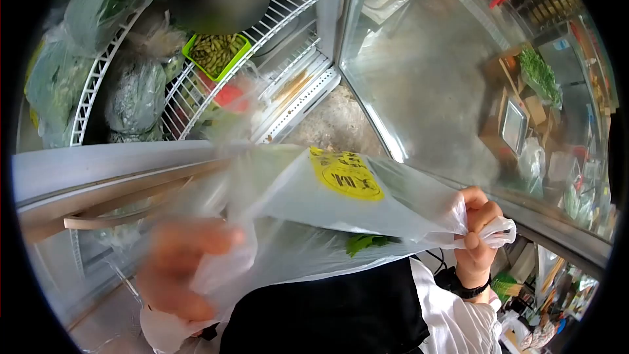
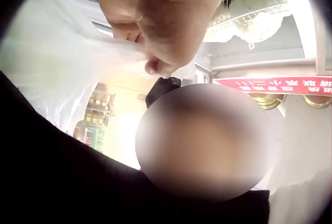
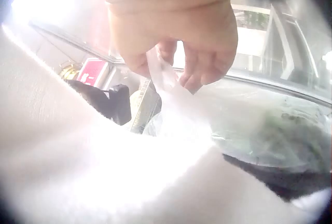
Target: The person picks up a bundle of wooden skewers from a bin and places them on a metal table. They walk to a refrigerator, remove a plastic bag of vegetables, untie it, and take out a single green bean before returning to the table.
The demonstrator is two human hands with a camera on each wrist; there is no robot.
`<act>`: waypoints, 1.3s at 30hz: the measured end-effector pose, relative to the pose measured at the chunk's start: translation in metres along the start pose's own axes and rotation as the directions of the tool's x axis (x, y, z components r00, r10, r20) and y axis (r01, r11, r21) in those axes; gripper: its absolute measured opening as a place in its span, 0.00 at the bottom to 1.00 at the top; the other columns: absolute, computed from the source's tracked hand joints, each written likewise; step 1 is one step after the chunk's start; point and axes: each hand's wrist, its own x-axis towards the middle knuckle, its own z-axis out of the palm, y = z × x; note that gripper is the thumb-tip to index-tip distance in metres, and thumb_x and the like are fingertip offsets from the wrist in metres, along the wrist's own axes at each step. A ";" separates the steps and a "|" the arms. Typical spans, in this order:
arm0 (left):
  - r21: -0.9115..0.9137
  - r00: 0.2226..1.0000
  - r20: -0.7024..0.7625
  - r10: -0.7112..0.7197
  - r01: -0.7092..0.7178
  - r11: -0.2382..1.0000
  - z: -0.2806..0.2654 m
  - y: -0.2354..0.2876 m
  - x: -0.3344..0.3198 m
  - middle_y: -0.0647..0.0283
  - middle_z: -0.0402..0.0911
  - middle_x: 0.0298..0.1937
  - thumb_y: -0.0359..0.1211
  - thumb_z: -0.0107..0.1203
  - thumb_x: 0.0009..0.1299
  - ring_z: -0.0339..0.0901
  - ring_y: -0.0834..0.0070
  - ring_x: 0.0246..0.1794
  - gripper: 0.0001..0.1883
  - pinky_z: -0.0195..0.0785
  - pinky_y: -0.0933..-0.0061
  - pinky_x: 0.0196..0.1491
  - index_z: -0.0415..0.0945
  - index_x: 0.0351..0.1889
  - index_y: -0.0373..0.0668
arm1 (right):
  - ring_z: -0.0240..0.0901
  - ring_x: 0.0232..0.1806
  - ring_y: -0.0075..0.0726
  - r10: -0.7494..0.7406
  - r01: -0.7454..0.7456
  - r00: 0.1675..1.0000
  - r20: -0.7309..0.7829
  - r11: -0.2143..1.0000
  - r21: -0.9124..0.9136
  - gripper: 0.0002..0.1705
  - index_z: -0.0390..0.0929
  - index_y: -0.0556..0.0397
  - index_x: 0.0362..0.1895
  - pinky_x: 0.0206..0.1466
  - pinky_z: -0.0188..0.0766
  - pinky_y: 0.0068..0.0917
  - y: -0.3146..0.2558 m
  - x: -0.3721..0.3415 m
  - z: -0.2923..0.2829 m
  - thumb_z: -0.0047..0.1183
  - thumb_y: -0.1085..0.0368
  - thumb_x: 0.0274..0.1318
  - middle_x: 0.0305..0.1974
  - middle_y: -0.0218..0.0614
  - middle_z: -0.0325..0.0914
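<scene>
The big white plastic bag (image 1: 298, 200) is pulled wide between two hands. The left hand (image 1: 183, 265) pinches it at eight o'clock; the right hand (image 1: 479, 226) pinches its twisty end at four. Green leaves (image 1: 367, 243) show at five.

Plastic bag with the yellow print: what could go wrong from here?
The thin bag is drawn out between the left hand and the right hand, so it might tear where the right hand pinches its bunched corner. The green leaf shows at a gap between the bag's layers and could slip out if that side tips down. Lifting the bag toward the wire shelf might knock the green basket of pods.
</scene>
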 end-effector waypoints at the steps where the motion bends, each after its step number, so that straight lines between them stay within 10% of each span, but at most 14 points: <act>1: -0.082 0.993 -0.094 -0.070 0.062 0.995 0.009 0.001 0.004 0.41 0.75 0.51 0.30 0.64 0.53 0.74 0.54 0.54 0.08 0.65 0.56 0.58 0.83 0.32 0.43 | 0.73 0.45 0.41 0.002 -0.003 0.999 -0.037 1.000 -0.014 0.20 0.66 0.50 0.25 0.51 0.68 0.36 0.000 -0.001 0.000 0.66 0.56 0.50 0.46 0.52 0.75; 6: -0.086 0.945 -0.132 -0.299 0.289 0.953 0.017 0.014 0.030 0.46 0.75 0.50 0.34 0.59 0.50 0.71 0.59 0.54 0.16 0.61 0.61 0.58 0.79 0.37 0.39 | 0.71 0.47 0.38 -0.007 0.004 0.989 -0.151 1.000 -0.022 0.23 0.63 0.48 0.27 0.52 0.64 0.32 0.004 -0.008 0.000 0.66 0.53 0.48 0.50 0.54 0.75; 16: -0.087 0.740 -0.588 -0.326 0.343 0.935 0.063 0.021 0.043 0.53 0.77 0.44 0.38 0.61 0.51 0.73 0.67 0.42 0.26 0.63 0.70 0.51 0.76 0.48 0.36 | 0.71 0.51 0.41 -0.009 -0.002 0.984 -0.176 0.998 -0.058 0.21 0.65 0.50 0.30 0.57 0.64 0.36 0.009 -0.009 -0.011 0.57 0.48 0.59 0.54 0.55 0.72; 19: 0.346 0.969 -0.247 -0.005 0.093 0.934 0.038 0.015 0.044 0.53 0.79 0.45 0.37 0.64 0.53 0.74 0.65 0.41 0.18 0.65 0.67 0.49 0.81 0.43 0.45 | 0.70 0.54 0.44 -0.096 0.057 0.977 -0.188 0.977 -0.206 0.22 0.72 0.54 0.36 0.59 0.64 0.40 0.010 -0.005 -0.012 0.46 0.47 0.67 0.56 0.53 0.70; 22: 0.850 0.885 0.364 0.290 -0.443 0.285 0.011 0.025 0.045 0.55 0.81 0.47 0.36 0.64 0.58 0.75 0.60 0.44 0.06 0.66 0.61 0.51 0.85 0.33 0.55 | 0.65 0.57 0.43 -0.275 0.156 0.954 -0.119 0.795 -0.586 0.28 0.76 0.56 0.47 0.61 0.61 0.39 -0.003 0.012 -0.001 0.34 0.45 0.71 0.59 0.46 0.67; 23: 0.854 0.915 0.318 0.248 -0.390 0.345 0.013 0.021 0.044 0.59 0.82 0.46 0.39 0.60 0.63 0.75 0.58 0.47 0.05 0.64 0.56 0.55 0.86 0.32 0.55 | 0.66 0.57 0.43 -0.232 0.155 0.968 -0.091 0.847 -0.508 0.26 0.76 0.57 0.43 0.60 0.61 0.39 -0.005 0.016 0.004 0.36 0.47 0.71 0.57 0.46 0.68; 25: 0.372 0.965 0.255 0.058 -0.153 0.916 0.001 -0.004 0.038 0.56 0.83 0.41 0.42 0.43 0.77 0.76 0.58 0.49 0.16 0.57 0.49 0.64 0.79 0.38 0.45 | 0.74 0.39 0.42 -0.148 0.138 0.987 0.064 0.980 0.144 0.22 0.72 0.58 0.36 0.49 0.69 0.39 -0.010 0.037 0.031 0.41 0.50 0.71 0.37 0.46 0.77; 28: -0.516 0.961 0.211 -0.179 0.265 0.815 -0.017 -0.054 0.036 0.61 0.77 0.30 0.36 0.43 0.77 0.74 0.73 0.29 0.11 0.71 0.65 0.44 0.73 0.37 0.41 | 0.77 0.31 0.36 -0.107 0.174 0.936 0.335 0.969 -0.177 0.13 0.73 0.57 0.39 0.37 0.73 0.29 -0.014 0.052 0.062 0.49 0.59 0.68 0.32 0.43 0.80; 30: 0.041 0.965 -0.001 -0.262 0.262 0.964 0.005 -0.046 0.041 0.61 0.76 0.28 0.34 0.46 0.75 0.75 0.70 0.31 0.09 0.70 0.69 0.42 0.74 0.37 0.40 | 0.81 0.32 0.43 -0.256 0.486 0.828 0.499 0.771 -0.411 0.14 0.76 0.54 0.49 0.33 0.75 0.30 -0.027 0.071 0.102 0.58 0.66 0.59 0.31 0.43 0.80; 31: 0.315 0.959 -0.133 -0.252 0.282 0.906 0.014 -0.044 0.043 0.61 0.76 0.28 0.33 0.48 0.74 0.76 0.68 0.32 0.08 0.69 0.71 0.41 0.75 0.37 0.40 | 0.80 0.28 0.42 -0.121 0.380 0.876 0.467 0.771 -0.512 0.16 0.77 0.53 0.49 0.30 0.75 0.29 -0.041 0.073 0.123 0.61 0.65 0.56 0.29 0.43 0.80; 34: 0.656 0.980 0.197 -0.019 -0.118 0.745 0.016 -0.053 0.038 0.59 0.78 0.32 0.30 0.52 0.69 0.78 0.66 0.36 0.07 0.70 0.65 0.42 0.74 0.40 0.38 | 0.79 0.25 0.39 -0.219 0.482 0.842 0.492 0.717 -0.504 0.14 0.78 0.55 0.45 0.29 0.74 0.28 -0.029 0.088 0.152 0.62 0.66 0.55 0.26 0.42 0.79; 36: 0.611 0.975 0.204 -0.091 -0.054 0.790 0.014 -0.045 0.032 0.61 0.76 0.29 0.32 0.51 0.71 0.75 0.71 0.30 0.07 0.68 0.69 0.37 0.73 0.41 0.38 | 0.77 0.24 0.35 -0.347 0.581 0.774 0.530 0.722 -0.375 0.12 0.79 0.55 0.43 0.29 0.72 0.27 -0.007 0.093 0.157 0.62 0.67 0.56 0.25 0.39 0.79; 39: 0.366 0.980 0.081 -0.181 0.140 0.920 -0.001 -0.051 0.024 0.67 0.73 0.27 0.33 0.48 0.74 0.69 0.79 0.27 0.07 0.65 0.75 0.34 0.73 0.41 0.39 | 0.69 0.24 0.20 -0.060 0.215 0.901 0.430 0.923 -0.320 0.10 0.80 0.57 0.43 0.28 0.66 0.21 -0.007 0.095 0.162 0.61 0.70 0.56 0.23 0.29 0.75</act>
